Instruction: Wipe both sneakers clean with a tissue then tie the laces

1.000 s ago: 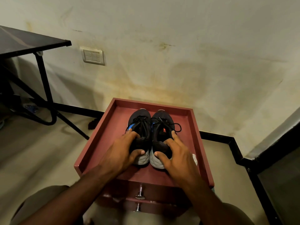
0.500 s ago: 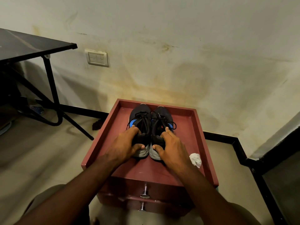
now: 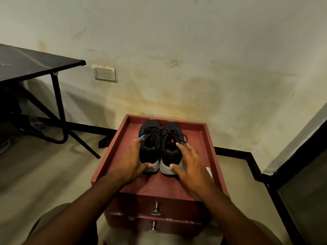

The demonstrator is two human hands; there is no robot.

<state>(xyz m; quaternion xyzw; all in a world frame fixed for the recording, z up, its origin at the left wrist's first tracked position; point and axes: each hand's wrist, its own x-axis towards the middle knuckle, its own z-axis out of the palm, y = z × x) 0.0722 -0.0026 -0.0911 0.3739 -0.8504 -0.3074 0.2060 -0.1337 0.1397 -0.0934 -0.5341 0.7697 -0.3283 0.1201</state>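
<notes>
Two black sneakers with grey soles stand side by side, toes toward the wall, on a reddish drawer unit [image 3: 159,184] with a raised rim. The left sneaker [image 3: 150,138] has a blue patch on its side, and black laces lie across both. My left hand [image 3: 131,161] wraps the left sneaker's heel, fingers along its outer side and thumb on the sole. My right hand [image 3: 192,163] is beside the right sneaker [image 3: 170,149] with its fingers spread, thumb tip at the heel sole. A white tissue [image 3: 209,171] lies on the unit, mostly hidden behind my right hand.
The unit has two drawers with metal knobs [image 3: 155,212] facing me. A black table [image 3: 35,64] on thin metal legs stands at the left. A wall switch [image 3: 104,73] is on the stained wall behind. Black skirting [image 3: 247,155] runs along the floor to the right.
The sneakers have slid back toward the wall on the unit. My right hand has loosened from the right sneaker's heel and spread its fingers, covering most of the tissue.
</notes>
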